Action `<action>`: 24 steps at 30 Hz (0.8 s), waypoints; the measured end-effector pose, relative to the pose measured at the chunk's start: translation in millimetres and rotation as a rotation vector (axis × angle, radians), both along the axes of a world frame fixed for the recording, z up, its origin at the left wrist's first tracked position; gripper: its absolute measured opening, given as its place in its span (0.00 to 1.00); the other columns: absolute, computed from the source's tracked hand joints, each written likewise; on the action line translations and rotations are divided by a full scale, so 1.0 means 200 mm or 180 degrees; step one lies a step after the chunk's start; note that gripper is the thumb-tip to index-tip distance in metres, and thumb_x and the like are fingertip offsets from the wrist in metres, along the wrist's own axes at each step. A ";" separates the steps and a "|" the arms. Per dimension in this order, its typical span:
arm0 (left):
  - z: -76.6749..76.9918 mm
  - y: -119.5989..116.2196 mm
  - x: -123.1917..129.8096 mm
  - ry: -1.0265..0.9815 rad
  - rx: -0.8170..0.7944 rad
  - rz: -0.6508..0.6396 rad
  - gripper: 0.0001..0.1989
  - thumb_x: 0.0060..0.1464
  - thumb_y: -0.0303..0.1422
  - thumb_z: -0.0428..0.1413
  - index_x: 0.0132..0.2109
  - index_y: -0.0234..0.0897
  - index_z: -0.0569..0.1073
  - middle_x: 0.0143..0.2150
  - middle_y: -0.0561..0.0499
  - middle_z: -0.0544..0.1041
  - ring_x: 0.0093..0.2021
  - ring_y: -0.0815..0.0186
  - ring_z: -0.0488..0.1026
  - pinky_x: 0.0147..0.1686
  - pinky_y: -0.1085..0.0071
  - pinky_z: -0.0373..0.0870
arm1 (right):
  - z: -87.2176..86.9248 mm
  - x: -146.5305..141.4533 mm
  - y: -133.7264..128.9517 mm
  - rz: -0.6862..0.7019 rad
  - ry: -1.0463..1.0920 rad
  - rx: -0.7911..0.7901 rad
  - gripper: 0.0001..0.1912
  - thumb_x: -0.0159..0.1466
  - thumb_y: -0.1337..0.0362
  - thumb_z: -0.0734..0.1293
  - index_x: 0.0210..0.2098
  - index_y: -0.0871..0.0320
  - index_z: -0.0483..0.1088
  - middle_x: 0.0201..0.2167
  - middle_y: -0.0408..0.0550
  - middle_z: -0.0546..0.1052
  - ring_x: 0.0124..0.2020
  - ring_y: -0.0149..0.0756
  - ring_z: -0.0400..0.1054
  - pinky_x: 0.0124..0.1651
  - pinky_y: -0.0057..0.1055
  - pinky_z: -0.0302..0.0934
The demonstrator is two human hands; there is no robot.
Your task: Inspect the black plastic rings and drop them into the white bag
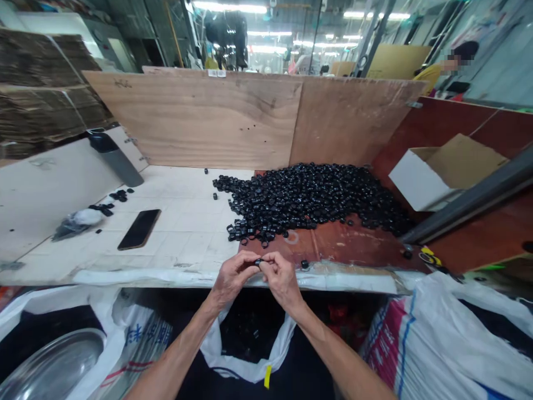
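Observation:
Both my hands meet at the front edge of the table, pinching a small black ring (258,261) between their fingertips. My left hand (235,276) holds it from one side and my right hand (283,280) from the other. A large heap of similar black rings (308,200) spreads over the table beyond them, on white tile and red-brown board. One loose ring (305,264) lies just to the right of my right hand. The fingers hide most of the held ring.
A white plastic bag (250,369) holding black parts hangs below the table edge. A phone (139,229), a grey bottle (114,158) and a plastic bundle (77,224) lie left. Plywood boards (191,119) wall the back; a white box (441,172) stands right; a person (433,78) stands far off.

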State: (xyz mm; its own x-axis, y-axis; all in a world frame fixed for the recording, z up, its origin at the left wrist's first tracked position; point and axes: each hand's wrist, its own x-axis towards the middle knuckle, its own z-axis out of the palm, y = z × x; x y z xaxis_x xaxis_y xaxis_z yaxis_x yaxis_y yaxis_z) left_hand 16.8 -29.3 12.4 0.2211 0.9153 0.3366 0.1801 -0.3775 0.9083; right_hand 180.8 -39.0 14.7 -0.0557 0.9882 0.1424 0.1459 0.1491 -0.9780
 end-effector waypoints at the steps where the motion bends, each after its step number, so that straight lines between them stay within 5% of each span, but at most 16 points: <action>1: -0.01 -0.03 -0.01 0.0078 0.0152 0.0039 0.08 0.57 0.32 0.60 0.44 0.39 0.77 0.43 0.47 0.78 0.44 0.61 0.75 0.46 0.65 0.72 | 0.00 -0.02 -0.03 -0.0022 0.0197 -0.0286 0.06 0.63 0.60 0.65 0.36 0.57 0.68 0.21 0.40 0.72 0.19 0.31 0.66 0.24 0.26 0.60; 5: 0.00 -0.13 -0.05 0.0523 0.0462 -0.0125 0.09 0.59 0.30 0.57 0.47 0.41 0.75 0.45 0.47 0.77 0.46 0.60 0.75 0.48 0.64 0.71 | 0.05 0.01 -0.11 0.0152 0.0014 -0.0586 0.06 0.64 0.62 0.62 0.32 0.57 0.68 0.16 0.38 0.69 0.18 0.32 0.66 0.26 0.27 0.62; 8: 0.09 -0.12 -0.05 0.0982 0.0231 -0.0538 0.05 0.57 0.32 0.59 0.42 0.39 0.76 0.39 0.49 0.77 0.38 0.63 0.75 0.41 0.68 0.72 | 0.08 0.19 -0.09 -0.0338 -0.1148 0.0309 0.06 0.63 0.63 0.63 0.37 0.57 0.70 0.28 0.47 0.74 0.29 0.38 0.71 0.34 0.33 0.66; 11: 0.12 0.00 0.01 0.1160 0.0240 0.0084 0.03 0.57 0.32 0.59 0.38 0.38 0.75 0.36 0.50 0.74 0.35 0.64 0.73 0.38 0.69 0.71 | 0.05 0.42 -0.03 -0.0573 -0.2049 0.1092 0.13 0.59 0.70 0.63 0.44 0.57 0.70 0.43 0.56 0.73 0.43 0.46 0.71 0.46 0.40 0.66; 14: 0.05 0.15 0.11 0.1398 0.0398 0.0564 0.07 0.55 0.28 0.59 0.42 0.38 0.75 0.41 0.48 0.72 0.39 0.62 0.74 0.43 0.66 0.72 | -0.02 0.55 0.02 -0.0117 -0.2148 0.1208 0.13 0.61 0.74 0.59 0.40 0.57 0.70 0.36 0.52 0.73 0.37 0.40 0.72 0.41 0.35 0.68; 19: -0.12 0.28 0.18 0.1902 0.0598 0.0659 0.08 0.54 0.23 0.58 0.40 0.38 0.76 0.46 0.47 0.72 0.49 0.59 0.72 0.50 0.64 0.71 | -0.09 0.51 0.04 -0.0122 -0.2491 0.1209 0.10 0.65 0.72 0.59 0.41 0.58 0.70 0.37 0.52 0.74 0.38 0.40 0.71 0.41 0.34 0.67; 24: -0.13 0.25 0.15 0.1945 0.0578 0.0733 0.05 0.54 0.23 0.57 0.36 0.38 0.75 0.40 0.49 0.75 0.44 0.60 0.74 0.47 0.64 0.71 | -0.06 0.36 0.11 0.0058 -0.2072 0.1155 0.08 0.64 0.70 0.61 0.39 0.58 0.71 0.36 0.51 0.74 0.38 0.40 0.71 0.44 0.35 0.67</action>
State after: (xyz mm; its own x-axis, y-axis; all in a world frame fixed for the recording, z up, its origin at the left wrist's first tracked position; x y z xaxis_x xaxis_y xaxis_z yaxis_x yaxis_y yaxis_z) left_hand 46.7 21.7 -13.3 0.2266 0.9026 0.3660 0.7352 -0.4050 0.5436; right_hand 252.1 -17.1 2.6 -0.2562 0.8836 0.3920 0.6733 0.4541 -0.5835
